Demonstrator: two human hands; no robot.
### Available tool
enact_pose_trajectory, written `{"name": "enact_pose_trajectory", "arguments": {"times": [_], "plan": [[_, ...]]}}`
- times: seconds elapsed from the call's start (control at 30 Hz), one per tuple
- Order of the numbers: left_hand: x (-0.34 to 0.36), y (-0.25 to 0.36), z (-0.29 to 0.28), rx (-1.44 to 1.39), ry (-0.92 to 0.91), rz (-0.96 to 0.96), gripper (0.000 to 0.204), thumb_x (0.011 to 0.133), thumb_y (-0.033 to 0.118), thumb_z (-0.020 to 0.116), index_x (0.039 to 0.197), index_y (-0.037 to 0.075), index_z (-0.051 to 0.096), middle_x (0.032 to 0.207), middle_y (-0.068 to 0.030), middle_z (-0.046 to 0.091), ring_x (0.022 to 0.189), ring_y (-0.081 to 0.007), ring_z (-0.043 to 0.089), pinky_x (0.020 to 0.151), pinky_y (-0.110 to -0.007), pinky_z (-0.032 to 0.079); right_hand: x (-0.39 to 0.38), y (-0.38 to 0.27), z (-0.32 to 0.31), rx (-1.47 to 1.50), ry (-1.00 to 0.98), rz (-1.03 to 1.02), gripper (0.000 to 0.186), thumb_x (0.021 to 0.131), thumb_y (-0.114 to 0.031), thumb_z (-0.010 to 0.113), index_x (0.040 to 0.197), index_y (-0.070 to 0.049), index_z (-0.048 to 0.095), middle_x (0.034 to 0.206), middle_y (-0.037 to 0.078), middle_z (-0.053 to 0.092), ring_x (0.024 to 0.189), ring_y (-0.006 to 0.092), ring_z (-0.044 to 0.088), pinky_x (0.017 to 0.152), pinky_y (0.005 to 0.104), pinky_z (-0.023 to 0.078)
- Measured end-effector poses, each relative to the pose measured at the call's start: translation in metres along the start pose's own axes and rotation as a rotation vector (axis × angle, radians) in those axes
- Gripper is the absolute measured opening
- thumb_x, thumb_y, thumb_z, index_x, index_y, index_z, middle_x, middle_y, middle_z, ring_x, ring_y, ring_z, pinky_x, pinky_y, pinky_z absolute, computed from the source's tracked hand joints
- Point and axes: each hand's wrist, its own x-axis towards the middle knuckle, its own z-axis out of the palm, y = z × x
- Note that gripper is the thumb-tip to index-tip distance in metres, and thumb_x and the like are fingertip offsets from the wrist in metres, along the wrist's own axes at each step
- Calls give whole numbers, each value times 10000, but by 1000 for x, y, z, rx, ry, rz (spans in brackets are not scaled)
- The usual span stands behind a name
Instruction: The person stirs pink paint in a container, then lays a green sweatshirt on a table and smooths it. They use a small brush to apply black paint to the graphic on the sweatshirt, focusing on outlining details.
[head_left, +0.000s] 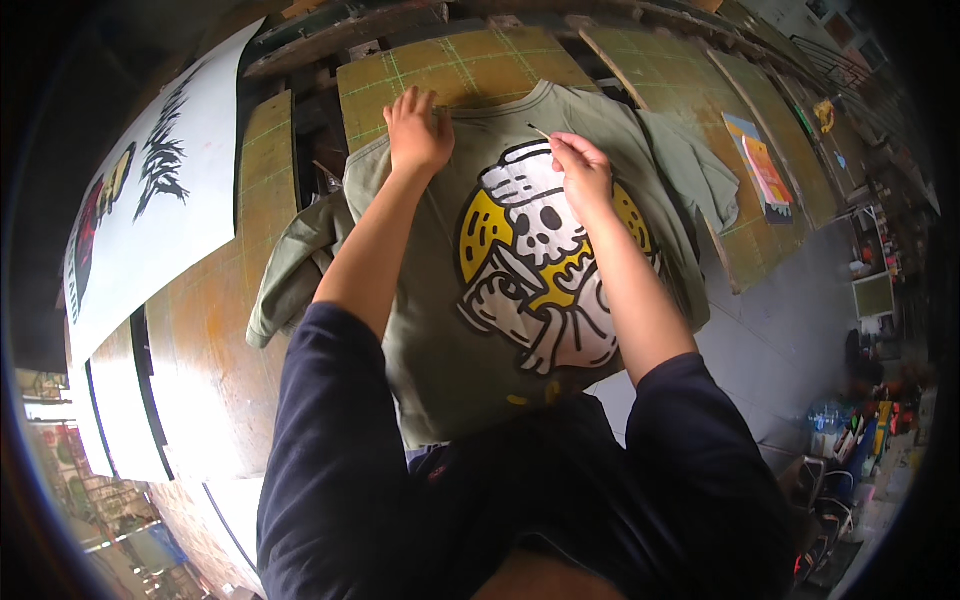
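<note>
Left hand [418, 133], fingers loosely spread, should steady the shirt [430, 270] beneath it. Right hand [582, 172] pinches a thin stick [540, 132]: guide it lightly.

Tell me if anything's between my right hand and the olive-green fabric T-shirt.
Nothing visible blocks it: your right hand is over the olive-green fabric T-shirt, holding a thin, dark-tipped stick.

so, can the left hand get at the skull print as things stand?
Likely yes: only shirt lies between the left hand and the skull print; the right hand and forearm cover only its right side.
</note>
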Motion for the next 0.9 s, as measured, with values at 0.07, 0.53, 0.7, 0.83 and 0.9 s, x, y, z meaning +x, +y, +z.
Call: {"name": "enact_pose_trajectory", "arguments": {"times": [0.07, 0.53, 0.7, 0.83, 0.9], "plan": [[-16, 6, -9, 163, -116, 54, 450, 852, 274, 528, 1230, 31, 507, 1269, -197, 488, 1230, -363, 403, 1056, -468, 253, 8, 0, -9, -16, -94, 78, 186, 850, -79, 621, 1003, 28, 624, 758, 8, 584, 661, 79, 495, 618, 199, 406], [-62, 61, -38, 489, -108, -607, 778, 755, 649, 545, 1314, 113, 469, 1405, -104, 396, 1337, -242, 297, 1092, -444, 180, 51, 9, -14, -343, -531, -264, 173, 906, -159, 541, 983, -20, 609, 731, 30, 627, 607, 96, 556, 587, 239, 457], [-60, 69, -37, 558, -184, -655, 899, 702, 713, 547, 1364, 121, 404, 1453, -115, 318, 1373, -255, 220, 1107, -461, 141, 45, 3, -17, -265, -528, -240, 133, 911, -85, 523, 985, -8, 602, 699, 23, 588, 637, 72, 537, 590, 218, 434], [-54, 72, -34, 542, -190, -665, 999, 641, 750, 574, 1373, 98, 382, 1452, -128, 310, 1379, -272, 197, 1114, -482, 111, 56, 4, -24, -248, -569, -172, 141, 915, -90, 526, 992, -2, 606, 743, 32, 619, 673, 82, 572, 616, 213, 453], [-59, 71, -31, 538, -157, -643, 1058, 589, 770, 600, 1366, 84, 387, 1441, -139, 326, 1370, -279, 216, 1109, -481, 123, 54, 6, -24, -265, -576, -230, 140, 911, -82, 531, 990, 0, 612, 754, 41, 632, 691, 88, 589, 624, 220, 464]]}}
